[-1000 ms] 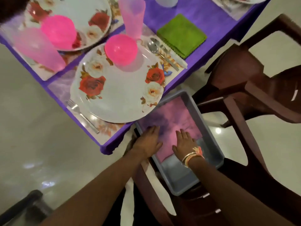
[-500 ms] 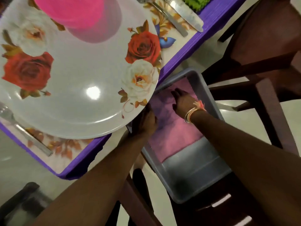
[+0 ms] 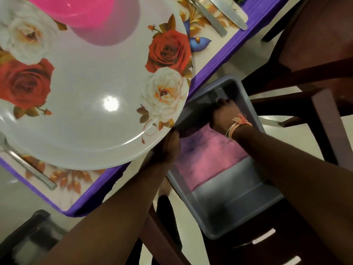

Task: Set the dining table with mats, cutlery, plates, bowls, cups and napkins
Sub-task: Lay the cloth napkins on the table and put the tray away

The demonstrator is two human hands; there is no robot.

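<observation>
A pink cloth [image 3: 208, 159] lies folded in a grey bin [image 3: 238, 203] beside the table. My right hand [image 3: 222, 116] is at the cloth's far end, fingers curled down over its edge. At the cloth's left edge is my left hand [image 3: 168, 148], its fingers hidden under the plate's rim. On the table a white rose-patterned plate [image 3: 91, 96] holds a pink bowl [image 3: 86, 10] and sits on a floral mat [image 3: 198, 41]. A fork [image 3: 28, 167] lies left of the plate; a spoon [image 3: 210, 18] and a knife [image 3: 227, 10] lie to its right.
The bin rests on a dark brown chair [image 3: 267, 245] close under the purple table edge [image 3: 219, 64]. Another brown chair [image 3: 315, 73] stands to the right. A dark object [image 3: 28, 236] sits on the pale floor at lower left.
My head has come closer, so the plate fills the view. Both hands slid from the cloth's middle to its far end, and the grey far wall of the bin now shows.
</observation>
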